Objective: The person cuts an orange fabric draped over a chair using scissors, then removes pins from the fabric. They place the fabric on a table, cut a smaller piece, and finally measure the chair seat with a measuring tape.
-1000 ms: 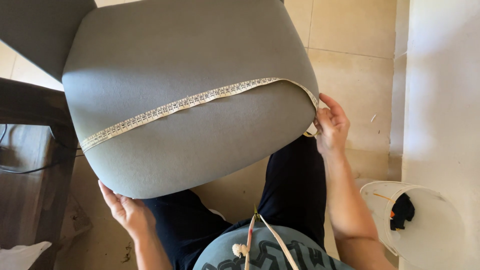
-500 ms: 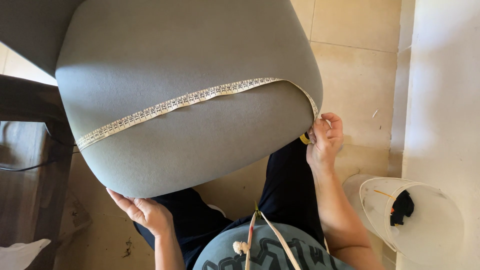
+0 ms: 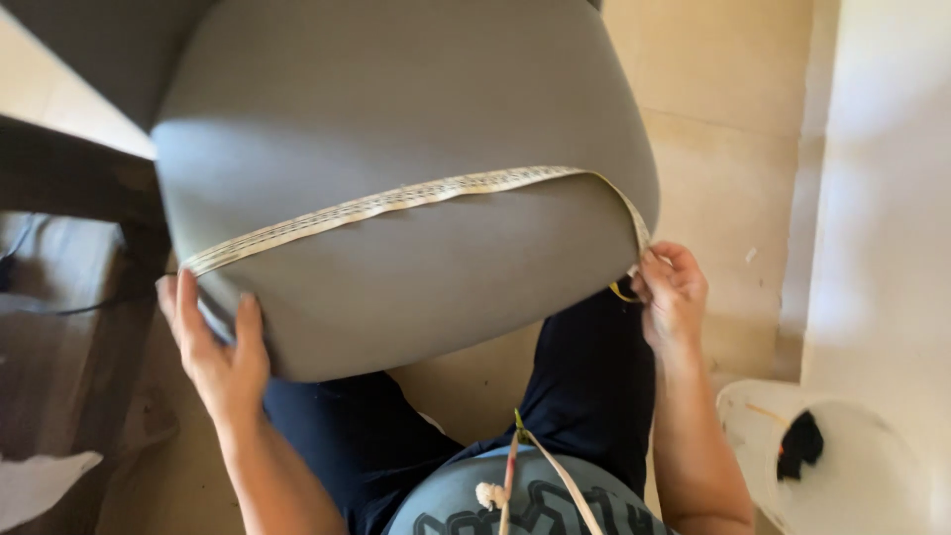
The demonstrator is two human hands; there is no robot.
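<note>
Grey fabric seat cushion fills the upper frame, its far edge cut off. A cream tape measure crosses it, both ends hidden round the sides. Left hand clasps the cushion's near-left edge, fingers partly hidden. Right hand pinches the tape at the right edge. White bucket near right, contents unclear.

Seat cushion above the person's lap. Measuring tape lies across it, left edge to right. Left hand at lower-left edge; right hand at right edge. Bucket on floor, far right.
</note>
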